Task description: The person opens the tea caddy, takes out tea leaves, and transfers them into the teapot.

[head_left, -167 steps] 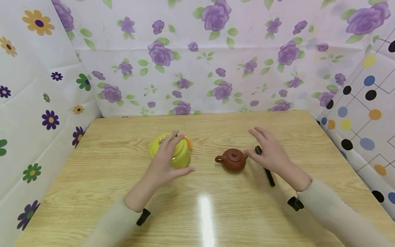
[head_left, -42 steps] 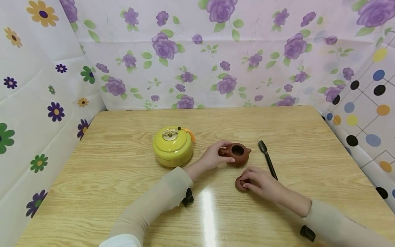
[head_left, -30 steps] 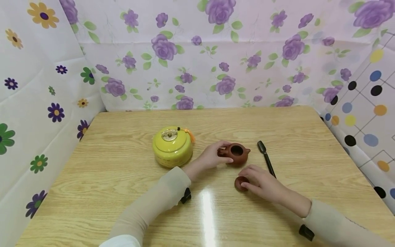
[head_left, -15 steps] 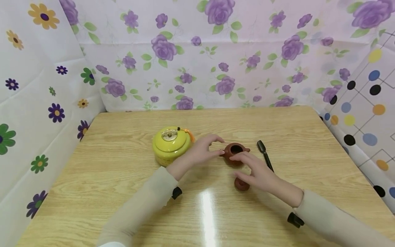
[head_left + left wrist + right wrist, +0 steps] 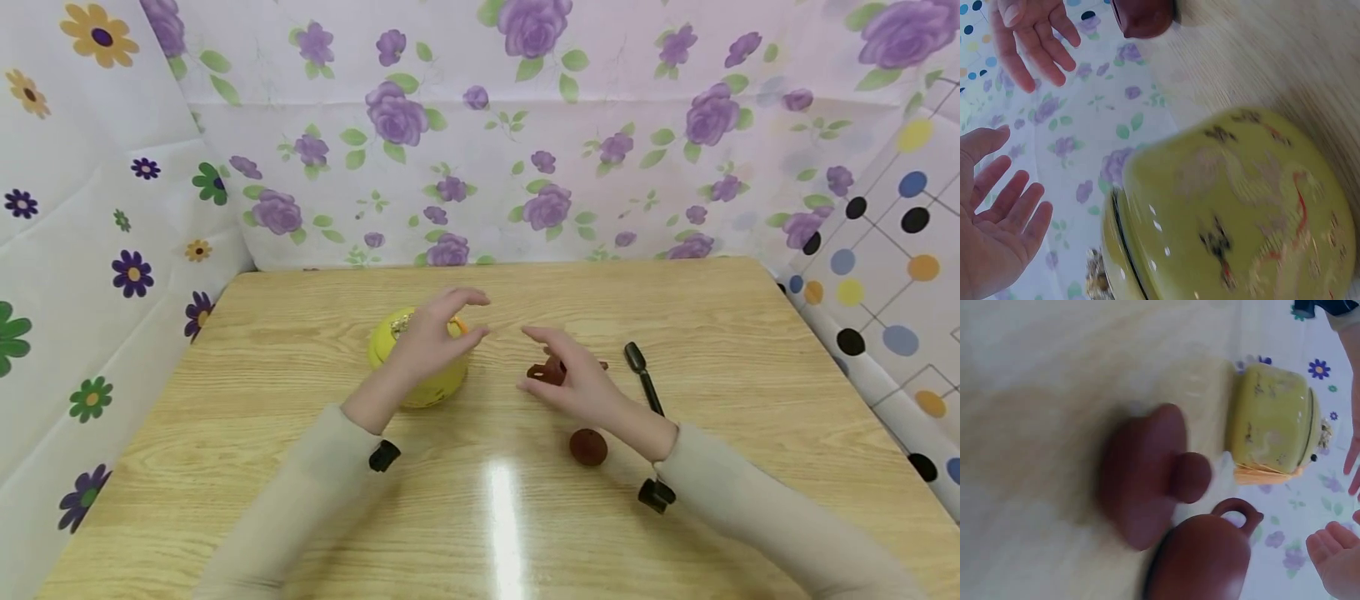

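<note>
My left hand point(image 5: 431, 340) hovers over the yellow lidded jar point(image 5: 433, 390), fingers and thumb spread with nothing between them. In the left wrist view the jar point(image 5: 1241, 206) shows a dragon pattern, apart from the left hand point(image 5: 1000, 225). My right hand point(image 5: 581, 382) is raised above the brown teapot point(image 5: 545, 373), thumb and fingers apart, holding nothing; it hides most of the pot in the head view. The teapot lid point(image 5: 588, 447) lies on the table nearer to me. Seen from the right wrist, the lid point(image 5: 1138, 478) has its knob up, beside the lidless teapot point(image 5: 1204, 559).
A black tea scoop point(image 5: 643, 377) lies on the wooden table point(image 5: 480, 533) right of the teapot. An orange tassel point(image 5: 1266, 475) hangs from the jar's lid. Flowered cloth point(image 5: 480, 167) stands behind the table, with patterned cloths at both sides.
My right hand set the lid down and let go, then moved up and left over the teapot. My left hand let go of the teapot and moved left to the jar.
</note>
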Action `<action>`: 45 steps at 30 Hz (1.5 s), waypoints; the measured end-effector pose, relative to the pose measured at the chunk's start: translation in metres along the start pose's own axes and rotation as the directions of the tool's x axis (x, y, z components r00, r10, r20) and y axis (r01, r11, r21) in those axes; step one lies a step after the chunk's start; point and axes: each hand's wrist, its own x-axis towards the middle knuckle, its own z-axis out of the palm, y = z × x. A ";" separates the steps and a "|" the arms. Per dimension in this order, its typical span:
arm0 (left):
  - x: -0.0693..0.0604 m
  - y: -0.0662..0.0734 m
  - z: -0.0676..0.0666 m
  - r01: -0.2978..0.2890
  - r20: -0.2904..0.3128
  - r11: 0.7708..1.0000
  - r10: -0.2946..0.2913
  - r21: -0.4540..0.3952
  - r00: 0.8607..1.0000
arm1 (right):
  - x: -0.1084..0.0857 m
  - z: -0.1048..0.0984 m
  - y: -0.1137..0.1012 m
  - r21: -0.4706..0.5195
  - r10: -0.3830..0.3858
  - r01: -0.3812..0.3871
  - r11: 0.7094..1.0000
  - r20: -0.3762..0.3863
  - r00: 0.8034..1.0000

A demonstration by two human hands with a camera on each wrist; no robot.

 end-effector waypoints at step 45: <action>-0.043 -0.088 -0.029 0.406 0.012 0.813 -0.442 -0.416 0.897 | 0.070 0.097 -0.014 0.126 0.262 -0.262 0.957 0.015 0.965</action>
